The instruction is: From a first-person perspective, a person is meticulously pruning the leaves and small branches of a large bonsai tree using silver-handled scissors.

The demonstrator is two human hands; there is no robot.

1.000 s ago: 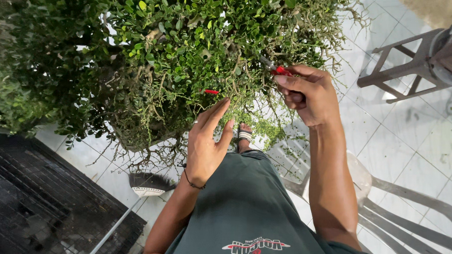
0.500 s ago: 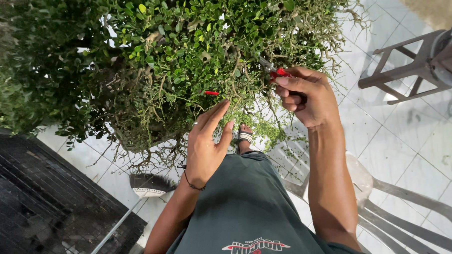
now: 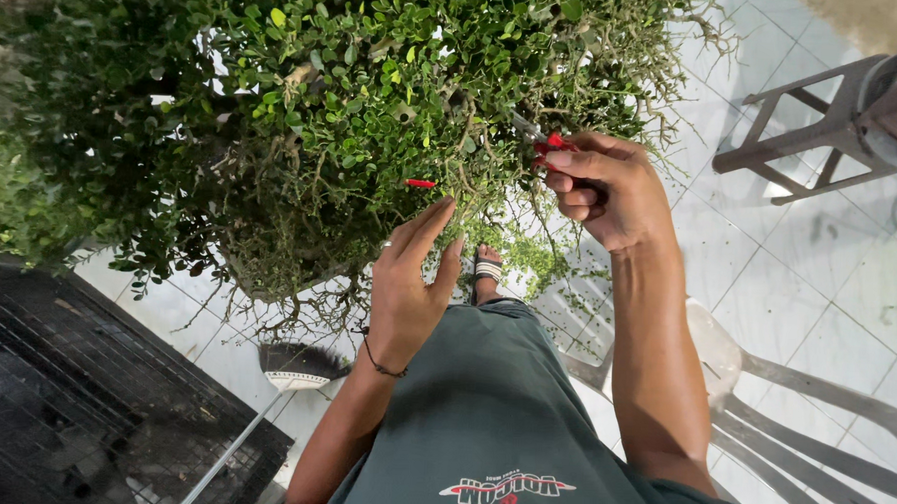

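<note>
red-handled shears [image 3: 544,141], blades pointing up-left into shrub [image 3: 355,90]

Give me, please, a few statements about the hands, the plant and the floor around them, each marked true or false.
1. The right hand grips a red-handled cutting tool at the small-leaved plant. True.
2. The left hand holds a watering can. False: its open fingers reach into the hanging twigs and hold nothing.
3. A broom lies on the tiled floor below the plant. True.
4. The brown stool stands at the lower left. False: it stands at the upper right.
</note>
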